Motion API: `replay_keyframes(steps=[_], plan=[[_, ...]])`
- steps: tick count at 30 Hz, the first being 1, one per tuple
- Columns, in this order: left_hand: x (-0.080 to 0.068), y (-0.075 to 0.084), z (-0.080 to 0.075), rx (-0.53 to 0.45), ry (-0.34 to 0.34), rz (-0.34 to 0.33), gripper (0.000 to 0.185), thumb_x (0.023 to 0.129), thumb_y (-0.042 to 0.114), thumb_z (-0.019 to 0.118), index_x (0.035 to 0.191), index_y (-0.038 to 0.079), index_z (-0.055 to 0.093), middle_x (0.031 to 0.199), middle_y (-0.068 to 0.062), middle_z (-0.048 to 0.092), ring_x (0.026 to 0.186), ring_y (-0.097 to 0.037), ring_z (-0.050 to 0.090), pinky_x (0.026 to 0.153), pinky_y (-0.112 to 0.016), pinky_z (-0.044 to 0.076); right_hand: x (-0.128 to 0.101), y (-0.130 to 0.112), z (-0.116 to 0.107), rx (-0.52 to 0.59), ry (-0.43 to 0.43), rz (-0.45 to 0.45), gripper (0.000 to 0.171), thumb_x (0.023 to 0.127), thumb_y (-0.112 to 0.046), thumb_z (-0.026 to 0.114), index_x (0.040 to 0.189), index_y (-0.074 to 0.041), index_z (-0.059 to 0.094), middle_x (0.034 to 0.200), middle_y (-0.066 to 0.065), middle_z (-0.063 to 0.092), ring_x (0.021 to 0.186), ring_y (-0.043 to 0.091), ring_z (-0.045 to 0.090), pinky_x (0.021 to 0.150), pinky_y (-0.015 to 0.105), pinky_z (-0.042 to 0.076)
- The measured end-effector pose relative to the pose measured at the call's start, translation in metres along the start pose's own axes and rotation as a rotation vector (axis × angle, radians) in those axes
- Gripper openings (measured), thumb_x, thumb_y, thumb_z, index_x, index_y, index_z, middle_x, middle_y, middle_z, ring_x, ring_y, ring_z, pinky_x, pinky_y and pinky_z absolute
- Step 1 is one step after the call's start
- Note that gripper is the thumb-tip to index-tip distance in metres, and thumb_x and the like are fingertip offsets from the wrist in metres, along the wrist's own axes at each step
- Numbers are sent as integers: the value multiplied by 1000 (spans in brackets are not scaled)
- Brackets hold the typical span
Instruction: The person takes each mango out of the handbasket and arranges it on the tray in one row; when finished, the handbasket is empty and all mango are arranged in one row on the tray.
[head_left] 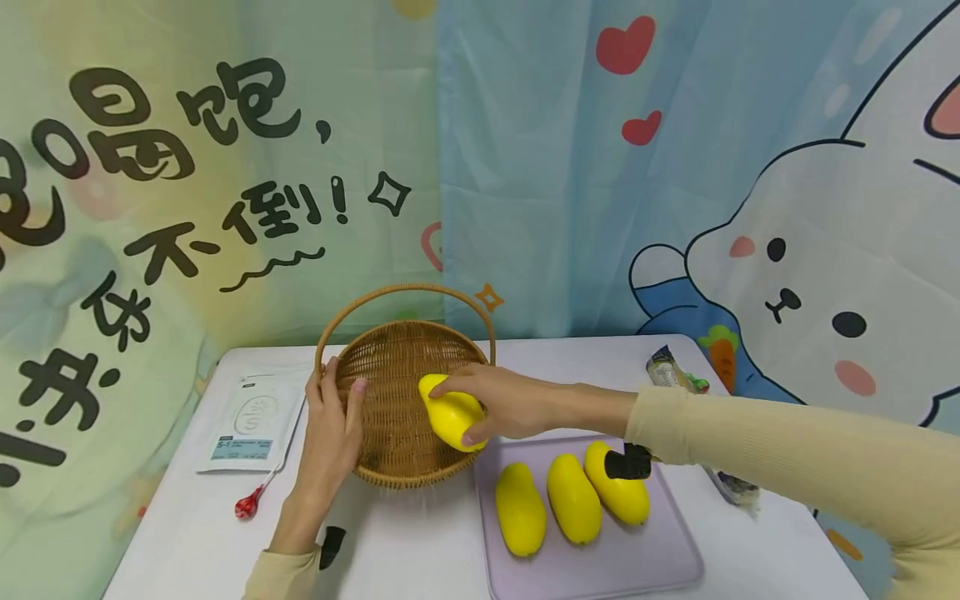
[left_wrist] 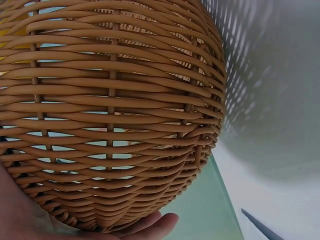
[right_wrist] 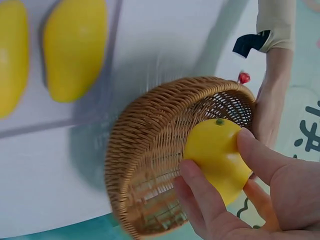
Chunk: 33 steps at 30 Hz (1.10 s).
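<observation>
A wicker basket [head_left: 386,358] with an arched handle is tilted, its mouth facing me. My left hand [head_left: 327,442] grips its left side, thumb at the rim; in the left wrist view, fingertips [left_wrist: 162,226] show beyond the weave [left_wrist: 115,100]. In my right hand [head_left: 517,402] is a yellow mango [head_left: 452,419], held between thumb and fingers at the basket's mouth. The right wrist view shows this mango [right_wrist: 215,155] with its green-brown stem end, in front of the basket's opening. Three more mangoes [head_left: 573,500] lie on a lilac tray [head_left: 660,571] beneath my right forearm.
At the left lie a white packet [head_left: 251,421] and a red lollipop [head_left: 249,505]. On the table's right side are a shiny snack wrapper [head_left: 671,371] and another dark packet [head_left: 735,490], partly behind my right sleeve. A printed curtain [head_left: 525,208] hangs behind the white table [head_left: 442,550].
</observation>
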<state>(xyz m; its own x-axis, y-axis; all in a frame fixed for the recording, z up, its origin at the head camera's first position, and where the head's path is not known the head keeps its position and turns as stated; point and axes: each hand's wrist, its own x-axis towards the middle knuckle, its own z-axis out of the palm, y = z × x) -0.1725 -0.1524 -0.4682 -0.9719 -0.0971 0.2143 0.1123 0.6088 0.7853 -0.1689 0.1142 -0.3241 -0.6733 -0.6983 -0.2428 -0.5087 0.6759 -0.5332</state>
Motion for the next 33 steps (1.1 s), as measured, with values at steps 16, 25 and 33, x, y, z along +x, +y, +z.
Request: replay_keyframes(steps=[16,25,33], plan=[[-3,-4,-2,14,17,-22,71,108,52,36,164,16,12,166,-23,10,146,-49,32,113,-65,34,-123,82,-13,133,202,186,62,92,-22,77,148,-19,51,158,15,41,126,33,57,96,43,57],[-5,-3,2,7,-2,-40,71,108,53,35,164,17,12,167,-22,8,146,-49,32,113,-66,33,-184,132,-5,150,302,284,69,90,-29,77,151,-16,47,158,25,34,117,42,61,82,37,61],[-3,-1,3,10,17,-29,71,107,53,35,164,18,13,167,-21,10,144,-48,36,112,-66,35,-215,164,3,107,316,324,72,91,-35,76,153,-20,44,159,24,34,116,43,62,80,42,61]])
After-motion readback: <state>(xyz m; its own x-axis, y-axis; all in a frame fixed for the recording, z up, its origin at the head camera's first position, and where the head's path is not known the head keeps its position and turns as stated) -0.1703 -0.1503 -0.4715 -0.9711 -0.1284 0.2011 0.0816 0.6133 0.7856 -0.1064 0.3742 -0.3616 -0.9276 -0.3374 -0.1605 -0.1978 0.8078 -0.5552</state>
